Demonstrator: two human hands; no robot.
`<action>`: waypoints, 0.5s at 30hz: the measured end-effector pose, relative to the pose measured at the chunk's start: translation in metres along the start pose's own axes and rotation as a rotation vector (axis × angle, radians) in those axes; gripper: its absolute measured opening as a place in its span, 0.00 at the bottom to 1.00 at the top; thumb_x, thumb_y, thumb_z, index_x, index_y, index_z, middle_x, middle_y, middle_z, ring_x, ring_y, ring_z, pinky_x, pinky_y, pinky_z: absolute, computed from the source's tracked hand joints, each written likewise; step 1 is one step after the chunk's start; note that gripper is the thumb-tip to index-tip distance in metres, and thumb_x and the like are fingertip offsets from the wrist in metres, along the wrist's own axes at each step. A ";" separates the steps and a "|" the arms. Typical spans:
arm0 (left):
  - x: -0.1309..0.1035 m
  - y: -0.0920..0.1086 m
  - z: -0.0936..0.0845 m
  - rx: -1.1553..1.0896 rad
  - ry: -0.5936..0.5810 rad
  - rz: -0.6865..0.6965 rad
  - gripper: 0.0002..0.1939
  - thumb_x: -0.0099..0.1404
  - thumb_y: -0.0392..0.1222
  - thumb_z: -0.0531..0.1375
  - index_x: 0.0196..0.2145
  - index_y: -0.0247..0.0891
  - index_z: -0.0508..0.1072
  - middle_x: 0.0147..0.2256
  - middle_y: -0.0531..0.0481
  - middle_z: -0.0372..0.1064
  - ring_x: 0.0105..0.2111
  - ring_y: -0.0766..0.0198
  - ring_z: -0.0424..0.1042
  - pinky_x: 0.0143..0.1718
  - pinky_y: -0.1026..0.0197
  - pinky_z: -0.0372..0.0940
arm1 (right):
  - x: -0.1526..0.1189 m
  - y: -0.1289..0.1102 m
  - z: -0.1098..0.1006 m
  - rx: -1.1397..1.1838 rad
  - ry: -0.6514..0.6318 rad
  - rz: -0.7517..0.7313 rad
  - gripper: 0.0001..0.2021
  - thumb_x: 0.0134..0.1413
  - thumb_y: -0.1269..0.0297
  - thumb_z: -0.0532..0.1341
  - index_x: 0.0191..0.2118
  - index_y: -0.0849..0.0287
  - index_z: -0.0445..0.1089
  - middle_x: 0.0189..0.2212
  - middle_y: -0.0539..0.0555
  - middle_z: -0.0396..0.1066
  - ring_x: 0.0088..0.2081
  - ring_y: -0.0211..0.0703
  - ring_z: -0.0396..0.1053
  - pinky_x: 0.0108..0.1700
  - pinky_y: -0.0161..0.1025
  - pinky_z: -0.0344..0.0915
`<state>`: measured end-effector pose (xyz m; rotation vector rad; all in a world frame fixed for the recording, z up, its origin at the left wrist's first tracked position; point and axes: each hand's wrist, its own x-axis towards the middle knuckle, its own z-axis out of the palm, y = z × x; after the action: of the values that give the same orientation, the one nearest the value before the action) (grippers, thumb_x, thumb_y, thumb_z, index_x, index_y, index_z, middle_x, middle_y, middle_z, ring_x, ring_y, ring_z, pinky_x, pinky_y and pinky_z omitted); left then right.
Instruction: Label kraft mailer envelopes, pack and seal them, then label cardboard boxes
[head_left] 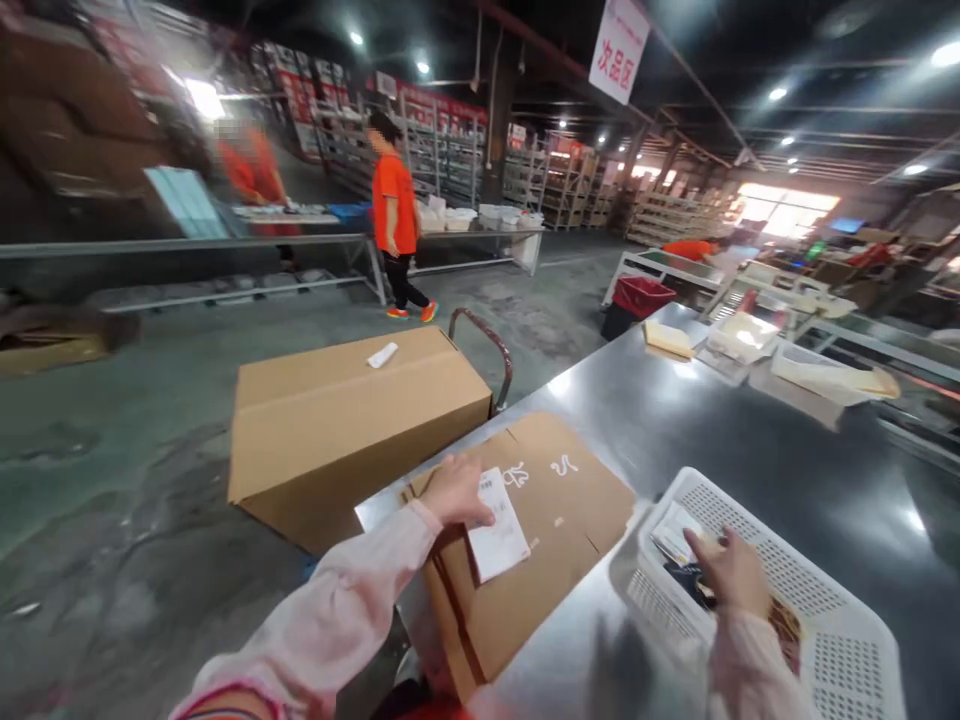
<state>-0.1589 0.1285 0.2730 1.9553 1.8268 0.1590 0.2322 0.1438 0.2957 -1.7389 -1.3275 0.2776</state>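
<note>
A flat brown cardboard piece [559, 570] with white marks lies on the metal table [750, 430]. White printed papers [501, 540] rest on it, and my left hand [457, 492] lies over their upper left edge, fingers apart, with the thumb on the paper. On the right, my right hand [731, 572] reaches into a white perforated basket [851, 600], its thumb and fingers spread above small packaged items [677, 530]. Dark and brown items in the basket are partly hidden beneath that hand.
A large closed carton [352, 400] stands left of the table by a cart handle [487, 335]. Trays and papers [817, 375] sit at the table's far end, near a red-lined bin [641, 300]. A person in orange [395, 205] stands beyond; others are farther off.
</note>
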 end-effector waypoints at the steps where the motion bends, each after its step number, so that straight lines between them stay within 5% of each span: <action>1: 0.001 0.001 0.000 -0.024 0.005 -0.012 0.26 0.43 0.53 0.70 0.38 0.37 0.72 0.43 0.42 0.72 0.47 0.47 0.69 0.50 0.53 0.61 | -0.013 -0.012 0.019 0.013 -0.106 -0.038 0.16 0.32 0.49 0.71 0.19 0.51 0.66 0.15 0.57 0.68 0.17 0.47 0.65 0.21 0.45 0.59; 4: 0.002 0.002 0.005 -0.143 0.044 0.001 0.29 0.39 0.47 0.72 0.38 0.35 0.69 0.45 0.39 0.69 0.50 0.44 0.66 0.48 0.53 0.62 | -0.073 -0.059 0.078 0.026 -0.519 -0.181 0.20 0.47 0.45 0.63 0.37 0.57 0.75 0.31 0.62 0.77 0.30 0.54 0.74 0.33 0.50 0.68; 7: -0.001 0.001 0.014 -0.270 0.014 0.079 0.29 0.40 0.42 0.71 0.40 0.35 0.65 0.40 0.44 0.69 0.42 0.52 0.69 0.39 0.58 0.63 | -0.127 -0.097 0.115 -0.121 -0.673 -0.319 0.24 0.45 0.51 0.66 0.47 0.59 0.73 0.40 0.62 0.77 0.42 0.58 0.73 0.46 0.52 0.68; 11: -0.001 -0.009 0.029 -0.689 -0.149 0.244 0.28 0.44 0.33 0.67 0.44 0.38 0.63 0.28 0.58 0.64 0.27 0.67 0.65 0.27 0.66 0.57 | -0.164 -0.110 0.116 -0.087 -0.568 -0.197 0.16 0.46 0.55 0.63 0.39 0.58 0.75 0.36 0.59 0.77 0.39 0.55 0.73 0.43 0.47 0.68; 15: -0.009 -0.024 0.040 -1.130 -0.350 0.432 0.25 0.48 0.38 0.68 0.44 0.36 0.68 0.37 0.51 0.67 0.35 0.66 0.67 0.36 0.64 0.62 | -0.211 -0.118 0.100 0.106 -0.362 0.131 0.17 0.47 0.49 0.62 0.33 0.58 0.75 0.30 0.57 0.78 0.31 0.51 0.73 0.34 0.42 0.69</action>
<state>-0.1669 0.1106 0.2298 1.3526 0.7362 0.7414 0.0070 0.0163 0.2593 -1.7419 -1.4218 0.7531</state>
